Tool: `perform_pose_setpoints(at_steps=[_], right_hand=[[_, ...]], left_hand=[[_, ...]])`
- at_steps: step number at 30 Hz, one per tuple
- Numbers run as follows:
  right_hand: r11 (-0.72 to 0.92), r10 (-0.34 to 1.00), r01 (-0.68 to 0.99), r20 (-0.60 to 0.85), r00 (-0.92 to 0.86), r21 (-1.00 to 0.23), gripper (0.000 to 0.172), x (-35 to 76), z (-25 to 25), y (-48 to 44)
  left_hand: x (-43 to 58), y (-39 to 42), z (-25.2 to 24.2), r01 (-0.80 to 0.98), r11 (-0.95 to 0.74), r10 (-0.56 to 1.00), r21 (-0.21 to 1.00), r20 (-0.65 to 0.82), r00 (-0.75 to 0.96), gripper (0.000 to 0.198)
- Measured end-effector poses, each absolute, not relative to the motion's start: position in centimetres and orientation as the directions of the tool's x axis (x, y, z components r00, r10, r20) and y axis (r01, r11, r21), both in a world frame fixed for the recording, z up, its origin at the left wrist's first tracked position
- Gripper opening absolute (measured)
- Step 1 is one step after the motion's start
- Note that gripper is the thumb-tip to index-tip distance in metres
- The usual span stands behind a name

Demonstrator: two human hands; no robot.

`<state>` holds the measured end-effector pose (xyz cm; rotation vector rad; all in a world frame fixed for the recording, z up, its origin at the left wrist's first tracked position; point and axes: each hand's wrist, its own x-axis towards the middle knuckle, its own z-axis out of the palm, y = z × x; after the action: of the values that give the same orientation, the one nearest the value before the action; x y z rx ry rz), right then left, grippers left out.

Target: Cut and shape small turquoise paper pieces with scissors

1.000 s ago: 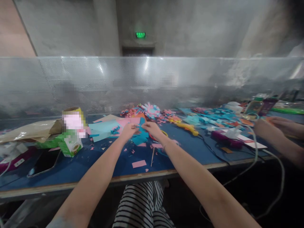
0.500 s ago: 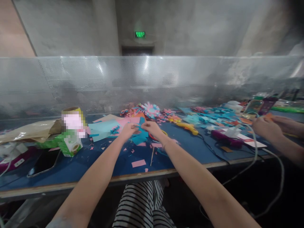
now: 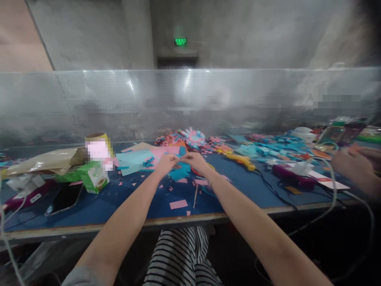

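Note:
Both my arms reach out over a blue table (image 3: 139,198). My left hand (image 3: 166,163) and my right hand (image 3: 194,160) meet fingertip to fingertip, each pinched on the same piece of teal paper (image 3: 180,170), which hangs just below them. Pink and light-blue sheets (image 3: 135,159) lie right behind my left hand. A thin wooden stick (image 3: 195,196) and a pink paper scrap (image 3: 178,204) rest on the table below my hands.
A phone (image 3: 64,198), a green carton (image 3: 94,179) and a tape roll (image 3: 95,138) sit at left. Paper flowers (image 3: 192,138) and cuttings line the back. A yellow glue gun (image 3: 238,159) with cables lies at right, near another person's hands (image 3: 355,165). A perforated metal screen (image 3: 190,99) stands behind.
My fingertips have closed together on the teal paper. The view has shifted slightly, so everything sits a little further right.

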<state>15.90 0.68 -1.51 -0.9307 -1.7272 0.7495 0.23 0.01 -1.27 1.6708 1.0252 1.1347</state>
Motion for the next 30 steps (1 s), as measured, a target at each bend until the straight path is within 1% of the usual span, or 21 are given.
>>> perform_pose_setpoints(at_steps=[3, 5, 7, 9, 11, 12, 13, 14, 15, 16, 17, 19, 20, 21, 22, 23, 24, 26, 27, 29, 30], right_hand=[[0.523, 0.851, 0.239, 0.485, -0.201, -0.818, 0.017, 16.0, -1.5, 0.6], [0.527, 0.848, 0.24, 0.485, -0.215, -0.815, 0.018, 16.0, -1.4, 0.4], [0.531, 0.842, 0.231, 0.477, -0.252, -0.815, 0.017, 16.0, -1.4, 0.2], [0.535, 0.832, 0.205, 0.47, -0.294, -0.82, 0.014, 16.0, -1.4, 0.0], [0.526, 0.833, 0.186, 0.46, -0.306, -0.83, 0.013, 16.0, -1.4, 0.0], [0.518, 0.838, 0.181, 0.455, -0.3, -0.836, 0.012, 16.0, -1.5, 0.0], [0.51, 0.845, 0.177, 0.452, -0.288, -0.842, 0.012, 16.1, -1.5, 0.1], [0.505, 0.849, 0.175, 0.45, -0.277, -0.845, 0.013, 16.1, -1.5, 0.2], [0.506, 0.849, 0.175, 0.452, -0.272, -0.845, 0.013, 16.1, -1.6, 0.3], [0.511, 0.847, 0.176, 0.458, -0.27, -0.841, 0.014, 16.1, -1.6, 0.3], [0.517, 0.844, 0.18, 0.464, -0.269, -0.837, 0.014, 16.1, -1.6, 0.4], [0.524, 0.843, 0.194, 0.471, -0.259, -0.829, 0.015, 16.0, -1.6, 0.5], [0.521, 0.846, 0.202, 0.471, -0.25, -0.829, 0.015, 15.9, -1.7, 0.5], [0.514, 0.852, 0.209, 0.467, -0.236, -0.832, 0.015, 15.9, -1.7, 0.6], [0.505, 0.859, 0.217, 0.462, -0.222, -0.835, 0.014, 15.9, -1.7, 0.7], [0.497, 0.865, 0.225, 0.456, -0.21, -0.838, 0.014, 15.9, -1.7, 0.7], [0.489, 0.87, 0.234, 0.451, -0.2, -0.84, 0.015, 15.9, -1.8, 0.8], [0.485, 0.873, 0.25, 0.448, -0.192, -0.838, 0.016, 16.1, -1.9, 0.9], [0.489, 0.871, 0.256, 0.451, -0.194, -0.834, 0.017, 16.1, -1.9, 1.0], [0.503, 0.863, 0.268, 0.46, -0.209, -0.822, 0.019, 16.2, -2.0, 1.0], [0.51, 0.859, 0.273, 0.464, -0.218, -0.816, 0.02, 16.3, -2.0, 1.0]], left_hand=[[0.1, -0.4, -0.7, 0.205, -0.289, 0.937, 0.935, 0.233, 0.259, 0.014], [-0.1, -1.0, 0.2, 0.297, -0.307, 0.934, 0.904, 0.227, 0.274, 0.012], [-0.4, -2.4, 1.6, 0.451, -0.383, 0.914, 0.806, 0.257, 0.315, 0.011], [-0.9, -4.7, 3.3, 0.583, -0.428, 0.892, 0.69, 0.216, 0.398, 0.013], [-1.9, -7.7, 4.7, 0.599, -0.507, 0.853, 0.62, 0.264, 0.449, 0.012], [-2.8, -9.3, 5.2, 0.612, -0.525, 0.851, 0.592, 0.355, 0.387, 0.011], [-3.9, -10.8, 5.6, 0.649, -0.511, 0.845, 0.564, 0.467, 0.259, 0.011], [-5.3, -12.1, 5.7, 0.712, -0.44, 0.819, 0.548, 0.569, 0.068, 0.012], [-7.0, -13.1, 5.7, 0.776, -0.313, 0.735, 0.547, 0.657, -0.167, 0.014], [-8.8, -13.9, 5.4, 0.814, -0.166, 0.601, 0.556, 0.712, -0.364, 0.018], [-10.8, -14.2, 5.1, 0.823, -0.029, 0.46, 0.567, 0.739, -0.493, 0.025], [-14.5, -14.1, 4.1, 0.78, 0.188, 0.307, 0.597, 0.719, -0.624, 0.058], [-16.0, -13.8, 3.7, 0.755, 0.269, 0.338, 0.598, 0.675, -0.655, 0.069], [-17.3, -13.4, 3.3, 0.741, 0.325, 0.434, 0.588, 0.603, -0.669, 0.071], [-18.1, -13.1, 3.0, 0.731, 0.349, 0.528, 0.587, 0.521, -0.671, 0.068], [-18.5, -13.0, 2.8, 0.712, 0.368, 0.592, 0.597, 0.44, -0.675, 0.063], [-18.4, -13.0, 2.7, 0.706, 0.375, 0.609, 0.6, 0.415, -0.676, 0.058], [-17.4, -13.9, 2.8, 0.729, 0.327, 0.583, 0.602, 0.478, -0.657, 0.051], [-16.5, -14.7, 2.8, 0.761, 0.249, 0.577, 0.6, 0.539, -0.614, 0.052], [-14.4, -17.0, 2.6, 0.78, -0.003, 0.555, 0.626, 0.649, -0.519, 0.051], [-13.4, -18.2, 2.5, 0.744, -0.147, 0.557, 0.652, 0.676, -0.482, 0.051]])
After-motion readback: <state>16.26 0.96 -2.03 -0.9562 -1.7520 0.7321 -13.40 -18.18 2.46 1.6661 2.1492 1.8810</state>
